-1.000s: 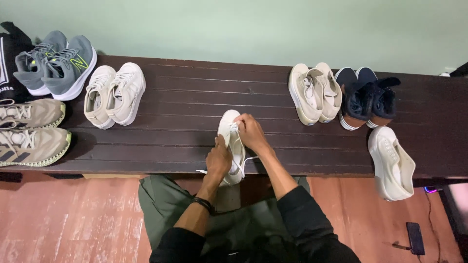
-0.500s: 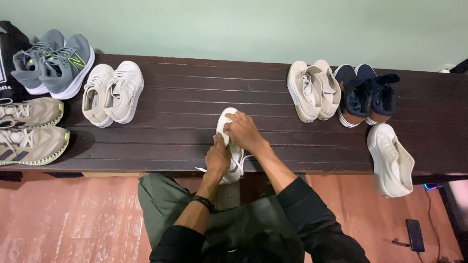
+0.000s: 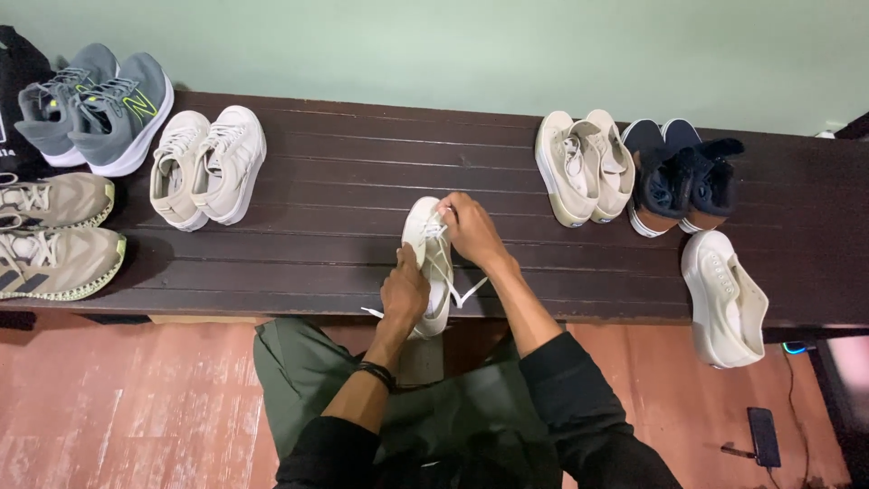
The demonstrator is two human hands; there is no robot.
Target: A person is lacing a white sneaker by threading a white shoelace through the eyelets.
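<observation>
Sneaker [image 3: 429, 263] between left hand [image 3: 405, 292], right hand [image 3: 471, 232]

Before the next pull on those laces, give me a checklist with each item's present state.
1. Left hand steadies the white shoe at its heel half: ok.
2. Right hand is at the laces near the toe: ok.
3. Shoe lies fully on the dark wooden bench: not ok, its heel overhangs the front edge.
4. Loose lace ends free of snags: ok, they trail off the shoe's right side.
5. Lace actually pinched by the right fingers: cannot tell.
</observation>
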